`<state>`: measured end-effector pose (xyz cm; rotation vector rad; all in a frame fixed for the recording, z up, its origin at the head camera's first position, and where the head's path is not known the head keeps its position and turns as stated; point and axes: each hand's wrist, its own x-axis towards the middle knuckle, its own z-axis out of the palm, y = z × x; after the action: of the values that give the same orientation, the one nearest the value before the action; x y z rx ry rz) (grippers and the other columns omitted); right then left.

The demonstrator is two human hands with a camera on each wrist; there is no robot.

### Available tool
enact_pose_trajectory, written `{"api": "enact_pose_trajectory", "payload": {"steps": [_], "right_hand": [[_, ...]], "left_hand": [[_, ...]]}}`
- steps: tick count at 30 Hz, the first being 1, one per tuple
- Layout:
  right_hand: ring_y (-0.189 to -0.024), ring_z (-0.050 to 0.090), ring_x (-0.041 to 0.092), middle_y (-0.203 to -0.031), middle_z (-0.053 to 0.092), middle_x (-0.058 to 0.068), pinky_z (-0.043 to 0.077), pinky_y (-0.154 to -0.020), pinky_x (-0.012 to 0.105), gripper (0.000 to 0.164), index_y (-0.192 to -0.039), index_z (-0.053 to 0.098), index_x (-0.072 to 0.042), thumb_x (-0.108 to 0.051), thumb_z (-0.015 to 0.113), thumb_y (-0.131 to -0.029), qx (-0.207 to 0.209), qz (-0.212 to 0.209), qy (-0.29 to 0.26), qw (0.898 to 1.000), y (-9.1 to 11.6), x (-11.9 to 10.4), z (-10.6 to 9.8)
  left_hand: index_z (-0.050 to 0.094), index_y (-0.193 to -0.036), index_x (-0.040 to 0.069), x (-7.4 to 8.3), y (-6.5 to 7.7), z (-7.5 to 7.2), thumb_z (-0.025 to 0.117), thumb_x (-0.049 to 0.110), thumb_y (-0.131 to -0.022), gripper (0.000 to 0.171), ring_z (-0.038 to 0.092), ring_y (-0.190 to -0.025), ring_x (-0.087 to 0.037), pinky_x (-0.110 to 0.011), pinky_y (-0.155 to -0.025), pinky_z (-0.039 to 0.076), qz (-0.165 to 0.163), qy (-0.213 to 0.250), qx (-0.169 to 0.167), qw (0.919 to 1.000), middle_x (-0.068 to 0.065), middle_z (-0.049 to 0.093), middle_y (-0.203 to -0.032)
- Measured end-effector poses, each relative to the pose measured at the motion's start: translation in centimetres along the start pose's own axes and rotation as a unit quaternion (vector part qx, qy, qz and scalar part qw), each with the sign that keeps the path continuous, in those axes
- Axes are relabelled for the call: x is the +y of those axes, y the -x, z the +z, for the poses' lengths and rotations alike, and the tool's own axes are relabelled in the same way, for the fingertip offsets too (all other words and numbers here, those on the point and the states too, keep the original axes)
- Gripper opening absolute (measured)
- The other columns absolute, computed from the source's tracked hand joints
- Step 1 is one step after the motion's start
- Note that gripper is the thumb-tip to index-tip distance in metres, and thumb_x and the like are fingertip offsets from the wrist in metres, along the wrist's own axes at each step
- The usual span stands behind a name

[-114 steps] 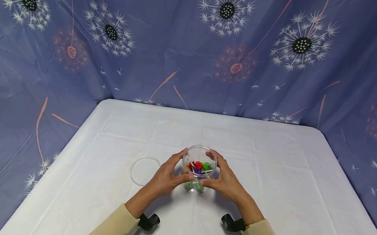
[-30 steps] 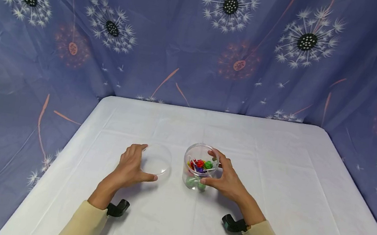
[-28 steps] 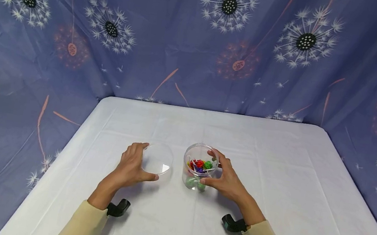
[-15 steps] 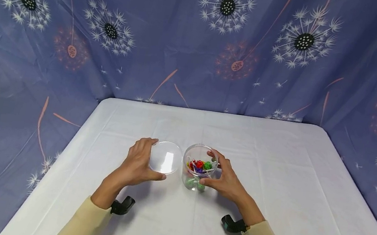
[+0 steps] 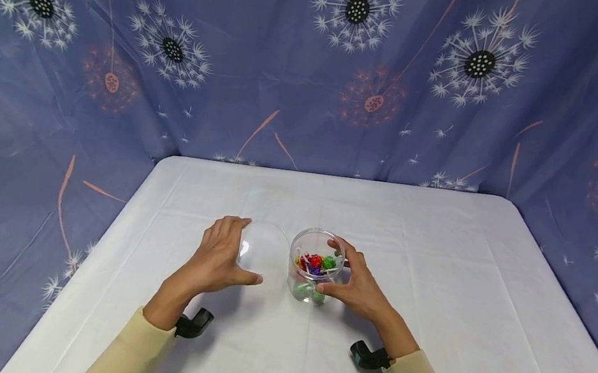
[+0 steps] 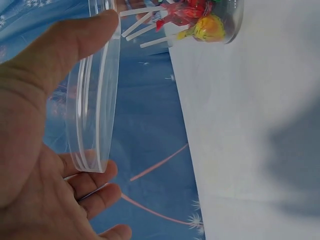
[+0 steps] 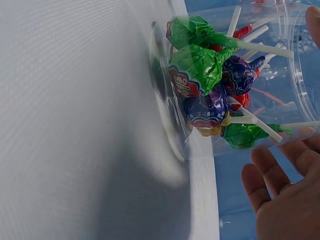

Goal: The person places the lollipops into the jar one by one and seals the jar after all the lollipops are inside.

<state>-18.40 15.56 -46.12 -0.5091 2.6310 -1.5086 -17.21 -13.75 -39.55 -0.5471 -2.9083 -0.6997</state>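
Note:
A clear round plastic lid [image 5: 266,251] is in my left hand [image 5: 214,259], pinched at its edge between thumb and fingers. In the left wrist view the lid [image 6: 94,115] is seen edge-on, its ridged rim between thumb and fingertips. Just to the right, the clear plastic jar [image 5: 292,285] stands upright on the table without a cover. My right hand [image 5: 358,287] grips the jar's right side. Inside lie several wrapped lollipops [image 5: 315,262]. The right wrist view shows green [image 7: 197,70] and purple wrappers with white sticks; a yellow lollipop [image 6: 209,29] appears in the left wrist view.
A white cloth [image 5: 440,253] covers the table, with its far edge against a blue dandelion-print curtain [image 5: 270,66]. Black cameras [image 5: 194,324] sit at both wrists.
My left hand has left the jar, taken up the lid from the table and carried it rightward to beside the jar. The lid's tilt has changed slightly. My right hand keeps its grip.

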Motion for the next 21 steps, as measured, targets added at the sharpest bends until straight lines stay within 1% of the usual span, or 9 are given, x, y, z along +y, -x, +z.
{"api": "enact_pose_trajectory", "payload": {"steps": [3, 8, 12, 17, 21], "right_hand": [[-0.123, 0.041, 0.031, -0.146, 0.041, -0.002, 0.035, -0.103, 0.058, 0.096, -0.147, 0.027, -0.027, -0.031, 0.084, -0.07, 0.002, -0.001, 0.001, 1.0, 0.0, 0.0, 0.0], [-0.123, 0.04, 0.028, -0.146, 0.042, -0.001, 0.036, -0.102, 0.055, 0.096, -0.147, 0.027, -0.026, -0.032, 0.084, -0.069, 0.004, -0.008, 0.002, 1.0, 0.1, 0.1, -0.1], [-0.123, 0.04, 0.028, -0.146, 0.041, -0.002, 0.036, -0.102, 0.054, 0.096, -0.147, 0.027, -0.028, -0.032, 0.084, -0.069, 0.003, -0.007, 0.003, 1.0, 0.2, 0.2, -0.1], [-0.122, 0.042, 0.029, -0.146, 0.041, -0.003, 0.036, -0.102, 0.055, 0.095, -0.146, 0.026, -0.032, -0.029, 0.084, -0.07, 0.004, -0.006, 0.004, 1.0, 0.1, 0.2, 0.0], [-0.121, 0.042, 0.029, -0.146, 0.042, -0.002, 0.036, -0.102, 0.055, 0.095, -0.146, 0.027, -0.031, -0.027, 0.084, -0.07, 0.006, -0.011, 0.003, 1.0, 0.1, 0.3, 0.1]], "left_hand": [[0.032, -0.14, 0.002, 0.1, -0.1, -0.2, 0.086, 0.043, -0.059, 0.106, 0.035, -0.125, -0.034, -0.052, -0.107, 0.027, 0.002, 0.014, -0.003, 0.9999, -0.019, 0.039, -0.132], [0.028, -0.144, 0.004, 0.3, -0.2, -0.6, 0.086, 0.039, -0.061, 0.107, 0.034, -0.125, -0.033, -0.05, -0.107, 0.027, 0.017, 0.045, 0.002, 0.9988, -0.017, 0.037, -0.134], [0.025, -0.146, 0.008, 0.4, -0.4, -0.8, 0.085, 0.038, -0.063, 0.107, 0.034, -0.126, -0.032, -0.05, -0.107, 0.027, 0.027, 0.067, 0.007, 0.9974, -0.015, 0.035, -0.136], [0.026, -0.146, 0.012, 0.7, -0.9, -0.9, 0.085, 0.038, -0.065, 0.104, 0.031, -0.129, -0.028, -0.05, -0.106, 0.03, 0.031, 0.109, 0.011, 0.9935, -0.011, 0.032, -0.139], [0.026, -0.146, 0.019, 1.2, -1.5, -0.9, 0.085, 0.036, -0.066, 0.101, 0.029, -0.133, -0.026, -0.053, -0.107, 0.032, 0.026, 0.154, 0.001, 0.9877, -0.008, 0.029, -0.142]]}}
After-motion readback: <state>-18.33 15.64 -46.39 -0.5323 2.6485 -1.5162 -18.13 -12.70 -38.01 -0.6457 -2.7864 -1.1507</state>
